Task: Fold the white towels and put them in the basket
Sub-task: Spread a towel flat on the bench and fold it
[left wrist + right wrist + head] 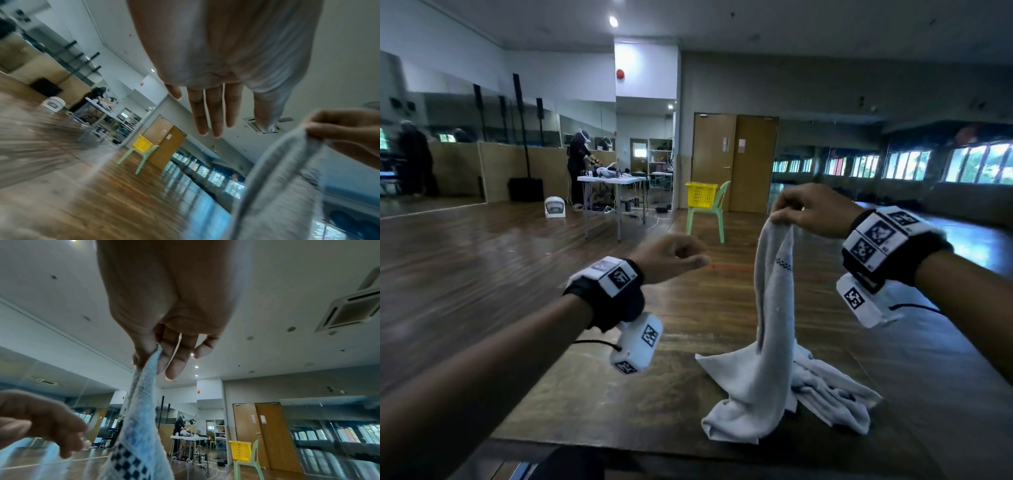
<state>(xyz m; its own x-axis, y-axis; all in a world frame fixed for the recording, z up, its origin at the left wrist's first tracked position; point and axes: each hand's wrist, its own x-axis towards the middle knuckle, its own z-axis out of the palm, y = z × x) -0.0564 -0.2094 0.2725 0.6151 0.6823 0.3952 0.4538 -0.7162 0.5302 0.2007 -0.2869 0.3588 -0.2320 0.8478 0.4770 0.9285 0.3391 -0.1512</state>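
My right hand (782,214) pinches the top edge of a white towel (774,308) with a dark checked band and holds it up. The towel hangs down to a crumpled white heap (825,394) on the wooden table (619,394). In the right wrist view, thumb and fingers of the right hand (152,356) clamp the towel (139,426). My left hand (688,257) hovers empty to the left of the hanging towel, apart from it. The left wrist view shows the left hand (209,113) with straight fingers, and the towel (277,186). The yellow basket (701,194) stands on a green chair (709,216) far across the floor.
A white folding table (613,180) with gear and a person (578,164) beside it stands at the back. A white device (555,207) sits on the wooden floor. Brown doors (736,161) are behind the chair, windows along the right wall.
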